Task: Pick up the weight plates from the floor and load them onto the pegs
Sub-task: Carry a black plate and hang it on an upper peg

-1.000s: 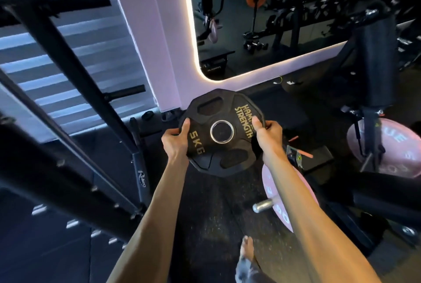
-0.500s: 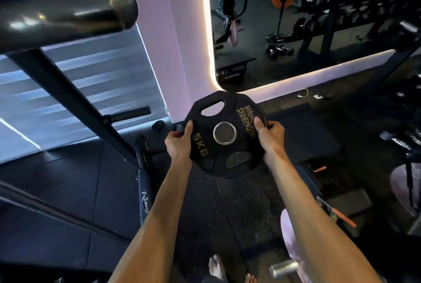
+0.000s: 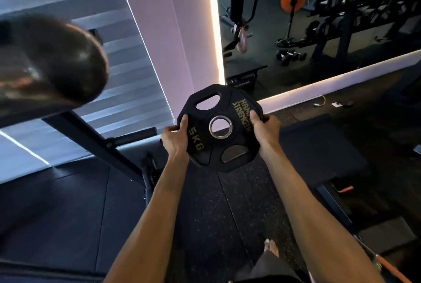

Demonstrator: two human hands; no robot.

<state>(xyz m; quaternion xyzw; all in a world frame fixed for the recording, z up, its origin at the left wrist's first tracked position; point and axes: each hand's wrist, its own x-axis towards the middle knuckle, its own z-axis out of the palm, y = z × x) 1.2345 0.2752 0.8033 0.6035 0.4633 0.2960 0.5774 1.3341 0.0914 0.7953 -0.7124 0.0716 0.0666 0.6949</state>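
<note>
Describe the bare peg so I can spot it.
Start at the slanted black frame post on the left. A short peg juts sideways from it toward the left hand gripping the plate. Unlike the fat roller above, it is thin.

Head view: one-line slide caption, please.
Left hand and right hand grip a black rubber 5 KG weight plate near a black rack peg.

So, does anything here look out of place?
Only small things: the 5 kg plate sits rotated between the left hand and right hand, lettering running sideways, and a yellow cable lies loose by the mirror.
</note>
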